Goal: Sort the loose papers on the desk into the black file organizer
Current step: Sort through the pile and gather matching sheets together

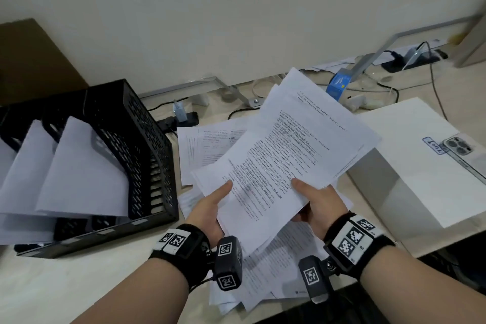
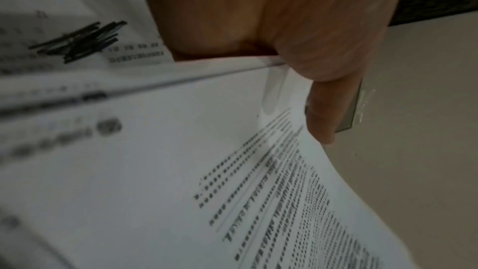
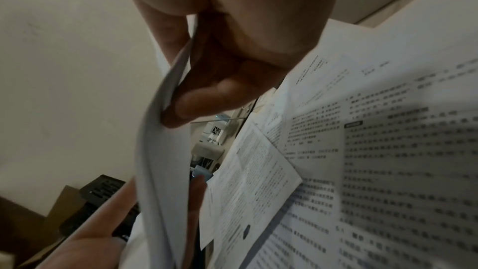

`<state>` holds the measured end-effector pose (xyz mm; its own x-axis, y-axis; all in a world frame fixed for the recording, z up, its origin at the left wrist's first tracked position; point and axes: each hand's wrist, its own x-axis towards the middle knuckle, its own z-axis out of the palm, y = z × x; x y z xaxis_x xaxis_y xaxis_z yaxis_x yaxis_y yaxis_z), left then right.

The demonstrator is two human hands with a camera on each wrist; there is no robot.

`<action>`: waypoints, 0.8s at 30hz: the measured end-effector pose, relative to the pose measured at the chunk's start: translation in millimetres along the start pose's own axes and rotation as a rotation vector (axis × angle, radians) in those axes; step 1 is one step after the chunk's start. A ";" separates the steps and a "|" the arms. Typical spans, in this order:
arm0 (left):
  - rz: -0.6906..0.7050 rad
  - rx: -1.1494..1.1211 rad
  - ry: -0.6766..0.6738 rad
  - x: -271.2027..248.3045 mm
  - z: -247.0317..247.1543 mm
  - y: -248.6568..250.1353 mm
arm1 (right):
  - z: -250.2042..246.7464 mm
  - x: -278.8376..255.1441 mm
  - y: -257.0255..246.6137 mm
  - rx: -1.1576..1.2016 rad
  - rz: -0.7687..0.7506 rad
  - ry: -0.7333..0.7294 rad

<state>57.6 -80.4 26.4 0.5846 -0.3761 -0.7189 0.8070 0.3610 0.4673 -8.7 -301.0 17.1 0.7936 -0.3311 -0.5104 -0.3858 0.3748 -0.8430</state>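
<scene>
A sheaf of printed papers (image 1: 284, 155) is held above the desk (image 1: 79, 284) by both hands: the left hand (image 1: 210, 208) and right hand (image 1: 319, 205) each pinch its near edge, thumb on top. Fingers curled beneath are shown only by the right wrist view. More loose sheets (image 1: 207, 144) lie underneath. At the left, against a pale wall, the black file organizer (image 1: 136, 139) holds white sheets in its slots.
</scene>
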 end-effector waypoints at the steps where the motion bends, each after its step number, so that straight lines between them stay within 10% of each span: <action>1: -0.008 -0.030 -0.031 -2.6 2.4 0.8 | 0.6 -3.6 -1.3 0.028 0.001 -0.027; 18: 0.035 0.052 0.062 7.6 -31.5 11.3 | -28.1 16.4 6.3 0.269 0.077 0.072; 24: 0.309 0.344 0.119 11.4 -29.7 34.9 | -54.1 25.8 11.5 0.236 -0.007 0.091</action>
<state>89.9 -46.7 19.2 0.8043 -0.1879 -0.5638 0.5893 0.1294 0.7975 -18.1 -352.0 -14.9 0.7458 -0.4071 -0.5273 -0.2518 0.5605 -0.7889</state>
